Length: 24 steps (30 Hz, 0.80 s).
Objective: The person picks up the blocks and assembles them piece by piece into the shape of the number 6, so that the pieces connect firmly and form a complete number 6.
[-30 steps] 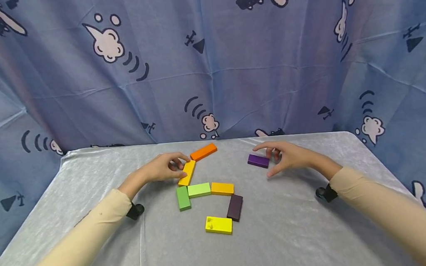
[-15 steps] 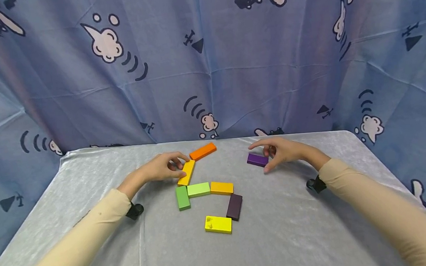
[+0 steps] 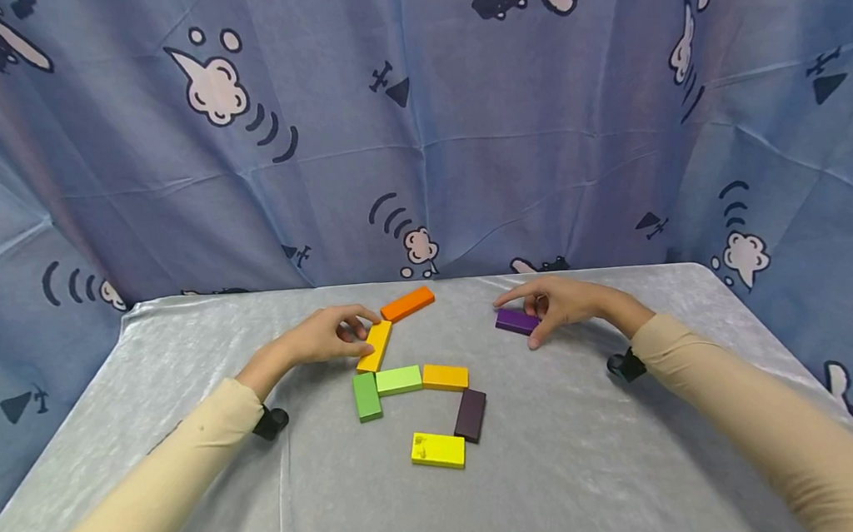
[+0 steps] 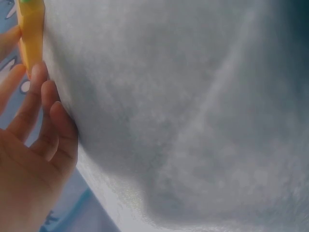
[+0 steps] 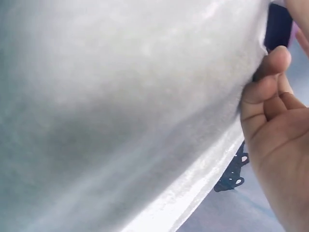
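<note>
My left hand point(image 3: 327, 334) holds a yellow-orange block point(image 3: 376, 347), thumb on its near part and index finger at its far end. That block point(image 4: 32, 36) also shows at the top left of the left wrist view, the fingertips against it. Over a purple block point(image 3: 515, 322) at the right, my right hand point(image 3: 568, 301) has its thumb and index finger spread, one at either side. The same purple block point(image 5: 279, 26) is partly hidden behind the fingers in the right wrist view. An orange block point(image 3: 408, 303) lies just beyond the left fingertips.
A green block point(image 3: 367, 397), a light green block point(image 3: 399, 380), another yellow-orange block point(image 3: 445, 377), a dark brown block point(image 3: 471, 415) and a bright yellow block point(image 3: 438, 450) form a bent chain on the grey cloth point(image 3: 563, 472). A blue patterned curtain point(image 3: 416, 133) hangs behind.
My right hand has moved left and closer around the purple block, its thumb and index finger now nearer to it. The left hand and the blocks have stayed in place.
</note>
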Available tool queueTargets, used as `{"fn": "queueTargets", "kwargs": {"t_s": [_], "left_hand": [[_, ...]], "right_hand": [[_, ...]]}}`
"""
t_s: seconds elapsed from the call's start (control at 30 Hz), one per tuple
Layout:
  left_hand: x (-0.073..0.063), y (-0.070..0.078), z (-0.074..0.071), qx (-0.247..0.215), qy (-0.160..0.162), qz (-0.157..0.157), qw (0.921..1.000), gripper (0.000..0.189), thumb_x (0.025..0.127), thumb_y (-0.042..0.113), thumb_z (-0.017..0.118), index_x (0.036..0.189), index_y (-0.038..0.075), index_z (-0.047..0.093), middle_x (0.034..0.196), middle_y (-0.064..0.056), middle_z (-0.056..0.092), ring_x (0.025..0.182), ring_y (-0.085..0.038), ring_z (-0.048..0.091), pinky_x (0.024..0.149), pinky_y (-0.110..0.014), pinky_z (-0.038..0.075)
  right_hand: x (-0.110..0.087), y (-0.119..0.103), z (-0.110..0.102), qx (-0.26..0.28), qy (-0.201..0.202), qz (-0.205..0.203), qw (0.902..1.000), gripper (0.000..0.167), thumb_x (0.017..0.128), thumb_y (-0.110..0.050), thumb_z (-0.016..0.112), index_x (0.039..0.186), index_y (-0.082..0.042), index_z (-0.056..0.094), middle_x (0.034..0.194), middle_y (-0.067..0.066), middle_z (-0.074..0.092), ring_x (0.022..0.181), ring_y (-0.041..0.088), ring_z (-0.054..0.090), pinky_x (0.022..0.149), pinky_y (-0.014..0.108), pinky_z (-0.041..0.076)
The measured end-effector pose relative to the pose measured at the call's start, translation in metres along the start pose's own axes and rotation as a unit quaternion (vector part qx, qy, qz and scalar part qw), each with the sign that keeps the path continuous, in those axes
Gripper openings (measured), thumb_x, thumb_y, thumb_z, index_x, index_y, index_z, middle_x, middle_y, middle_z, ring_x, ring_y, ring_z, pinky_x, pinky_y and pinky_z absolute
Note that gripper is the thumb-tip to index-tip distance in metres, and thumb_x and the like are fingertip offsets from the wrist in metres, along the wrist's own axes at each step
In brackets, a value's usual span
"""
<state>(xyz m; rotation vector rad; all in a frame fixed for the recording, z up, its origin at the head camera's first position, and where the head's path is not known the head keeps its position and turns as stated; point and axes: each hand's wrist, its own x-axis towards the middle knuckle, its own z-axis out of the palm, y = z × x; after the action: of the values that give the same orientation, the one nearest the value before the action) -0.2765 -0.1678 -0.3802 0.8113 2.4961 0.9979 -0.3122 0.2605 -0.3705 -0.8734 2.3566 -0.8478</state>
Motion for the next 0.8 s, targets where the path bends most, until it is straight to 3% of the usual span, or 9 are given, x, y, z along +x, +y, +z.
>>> {"fn": "queueTargets", "kwargs": {"t_s": [0.3,0.8], "left_hand": [[0.0,0.001,0.0,0.006,0.001,-0.016,0.9999,0.045,0.093,0.018,0.077,0.135,0.012,0.062,0.104,-0.003,0.065,0.089,-0.019,0.062,0.074,-0.034,0.05],[0.0,0.001,0.0,0.007,0.0,-0.018,0.9998,0.045,0.094,0.018,0.077,0.136,0.012,0.062,0.104,-0.003,0.065,0.09,-0.02,0.062,0.075,-0.035,0.05]], "right_hand": [[0.002,-0.001,-0.002,0.006,-0.019,-0.001,0.9998,0.07,0.079,-0.008,0.089,0.142,-0.002,0.059,0.091,0.012,0.057,0.08,0.026,0.05,0.068,0.03,0.043],[-0.002,0.002,0.011,0.006,0.066,0.002,0.9978,0.064,0.073,-0.021,0.094,0.129,-0.006,0.067,0.086,0.01,0.059,0.071,0.022,0.052,0.063,0.03,0.044]]}}
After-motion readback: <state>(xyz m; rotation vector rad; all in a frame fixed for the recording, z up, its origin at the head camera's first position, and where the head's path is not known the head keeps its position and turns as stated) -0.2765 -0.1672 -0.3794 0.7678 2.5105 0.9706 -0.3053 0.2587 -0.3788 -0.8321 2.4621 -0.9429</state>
